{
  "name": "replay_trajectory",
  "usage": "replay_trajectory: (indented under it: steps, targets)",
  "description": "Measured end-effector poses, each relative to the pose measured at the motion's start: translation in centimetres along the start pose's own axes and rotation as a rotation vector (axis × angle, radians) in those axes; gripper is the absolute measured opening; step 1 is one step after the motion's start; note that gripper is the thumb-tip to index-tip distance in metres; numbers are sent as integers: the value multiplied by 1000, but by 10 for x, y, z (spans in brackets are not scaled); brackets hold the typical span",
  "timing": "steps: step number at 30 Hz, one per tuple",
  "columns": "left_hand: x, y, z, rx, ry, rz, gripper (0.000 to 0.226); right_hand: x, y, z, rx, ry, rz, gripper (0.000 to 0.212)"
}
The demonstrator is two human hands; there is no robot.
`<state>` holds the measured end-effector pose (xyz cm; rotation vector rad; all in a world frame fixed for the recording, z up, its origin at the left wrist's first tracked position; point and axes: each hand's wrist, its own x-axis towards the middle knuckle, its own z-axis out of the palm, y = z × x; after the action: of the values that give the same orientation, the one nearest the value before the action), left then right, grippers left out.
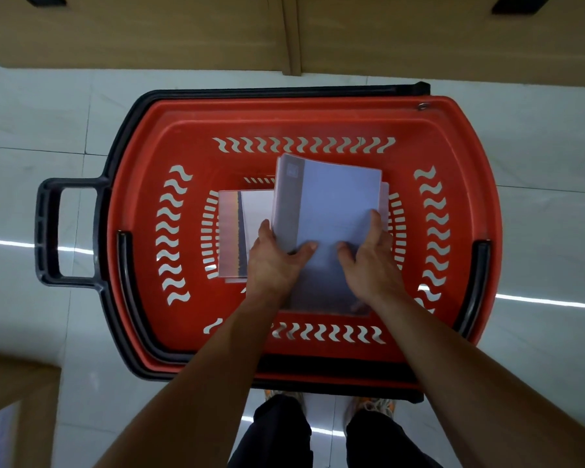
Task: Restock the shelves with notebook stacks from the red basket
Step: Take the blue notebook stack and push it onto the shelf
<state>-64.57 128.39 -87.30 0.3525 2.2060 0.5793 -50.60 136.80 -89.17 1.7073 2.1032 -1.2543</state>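
A red basket (139,211) with dark handles stands on the floor below me. Inside it, a blue-grey stack of notebooks (331,204) in clear wrap is tilted up off the bottom. My left hand (274,261) grips its left edge, thumb on top of the cover. My right hand (368,255) grips its right edge, thumb also on the cover. A second wrapped notebook stack (233,231), paler with a dark spine, lies flat on the basket's bottom to the left, partly under my left hand.
Wooden shelving panels (149,32) run across the top of the view beyond the basket. A wooden unit corner (17,400) sits at the lower left. White tiled floor (537,157) surrounds the basket. My feet (372,407) stand just behind it.
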Motion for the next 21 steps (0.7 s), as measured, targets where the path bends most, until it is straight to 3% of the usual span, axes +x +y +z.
replay_trajectory:
  steps: [4,11,16,21]
  targets:
    - [-1,-15,-8,21,56,-8,85,-10,-4,2,-194,47,-32,91]
    - [8,-25,-34,-81,67,-43,87,-18,-17,18,-148,-60,-48,89]
    - [-13,-12,-44,-133,70,11,84,-26,-32,17,-24,-100,34,88]
    - [-48,10,-63,-157,60,86,83,-40,-46,0,278,-183,89,62]
